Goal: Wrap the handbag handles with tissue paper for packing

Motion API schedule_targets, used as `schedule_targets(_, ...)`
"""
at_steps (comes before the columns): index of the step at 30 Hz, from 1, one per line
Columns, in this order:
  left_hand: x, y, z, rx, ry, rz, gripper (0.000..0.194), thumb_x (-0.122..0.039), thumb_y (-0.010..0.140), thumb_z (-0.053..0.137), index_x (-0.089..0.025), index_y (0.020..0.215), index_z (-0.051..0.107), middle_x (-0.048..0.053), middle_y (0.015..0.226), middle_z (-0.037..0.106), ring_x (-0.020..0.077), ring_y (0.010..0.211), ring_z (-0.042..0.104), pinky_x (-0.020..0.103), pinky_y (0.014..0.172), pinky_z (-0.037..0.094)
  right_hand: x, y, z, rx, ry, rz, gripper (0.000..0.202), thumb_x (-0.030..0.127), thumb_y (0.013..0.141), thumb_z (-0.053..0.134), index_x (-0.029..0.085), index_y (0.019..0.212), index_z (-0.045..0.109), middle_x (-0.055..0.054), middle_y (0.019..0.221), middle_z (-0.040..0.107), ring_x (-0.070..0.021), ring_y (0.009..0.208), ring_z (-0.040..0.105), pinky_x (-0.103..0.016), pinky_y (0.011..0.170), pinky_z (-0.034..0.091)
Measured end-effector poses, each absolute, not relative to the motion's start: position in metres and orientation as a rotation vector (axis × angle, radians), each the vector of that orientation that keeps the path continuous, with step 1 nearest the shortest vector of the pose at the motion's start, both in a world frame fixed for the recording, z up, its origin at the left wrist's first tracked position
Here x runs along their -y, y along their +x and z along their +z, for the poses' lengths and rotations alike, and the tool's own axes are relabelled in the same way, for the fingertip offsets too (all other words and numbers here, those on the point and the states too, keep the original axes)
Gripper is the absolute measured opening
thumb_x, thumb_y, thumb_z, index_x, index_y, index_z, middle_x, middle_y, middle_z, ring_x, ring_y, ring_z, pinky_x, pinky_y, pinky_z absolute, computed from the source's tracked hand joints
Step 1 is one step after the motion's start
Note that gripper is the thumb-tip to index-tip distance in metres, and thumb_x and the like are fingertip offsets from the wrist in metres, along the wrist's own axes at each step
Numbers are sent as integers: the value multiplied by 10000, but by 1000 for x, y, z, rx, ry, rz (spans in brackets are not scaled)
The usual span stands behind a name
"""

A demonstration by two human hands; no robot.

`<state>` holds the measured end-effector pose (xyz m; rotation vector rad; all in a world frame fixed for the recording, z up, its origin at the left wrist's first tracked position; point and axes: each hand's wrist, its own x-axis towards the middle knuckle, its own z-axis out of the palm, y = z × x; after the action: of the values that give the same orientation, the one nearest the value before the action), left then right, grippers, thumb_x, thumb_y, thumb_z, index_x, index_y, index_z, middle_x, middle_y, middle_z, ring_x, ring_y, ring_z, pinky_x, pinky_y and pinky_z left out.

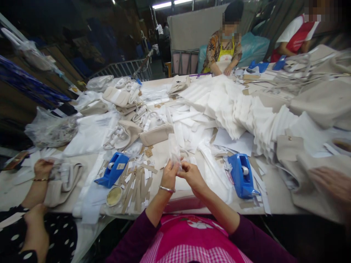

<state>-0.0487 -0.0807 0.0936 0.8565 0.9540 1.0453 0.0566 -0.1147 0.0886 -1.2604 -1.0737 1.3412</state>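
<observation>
My left hand (170, 174) and my right hand (193, 176) meet over the table's near middle, both closed in a pinch. Between their fingers stands a translucent whitish strip (174, 148), which looks like thin plastic or foam wrap; its exact kind is hard to make out. Beneath my hands is something beige and flat, partly covered by my forearms. Just beyond them sits a beige handbag (156, 135). A blue tape dispenser (113, 170) stands to the left, and another blue tape dispenser (242, 176) to the right.
Beige card strips (135, 190) and a tape roll (114, 196) lie left of my arms. White foam sheets (230, 106) are piled beyond. At the left, a co-worker's hand (44, 168) touches a bag; another person's hand (329, 180) rests on beige material at the right.
</observation>
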Motion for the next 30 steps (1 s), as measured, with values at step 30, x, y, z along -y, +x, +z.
schedule_targets(30, 79, -80, 36, -1231, 1017, 925, 377, -478, 702, 659, -151, 890, 669, 39, 824, 641, 148, 740, 587, 237, 656, 447, 121, 17, 30, 1194, -1429, 1290, 60, 184, 655, 548, 176, 683, 495, 10, 677, 489, -151, 685, 469, -269, 639, 402)
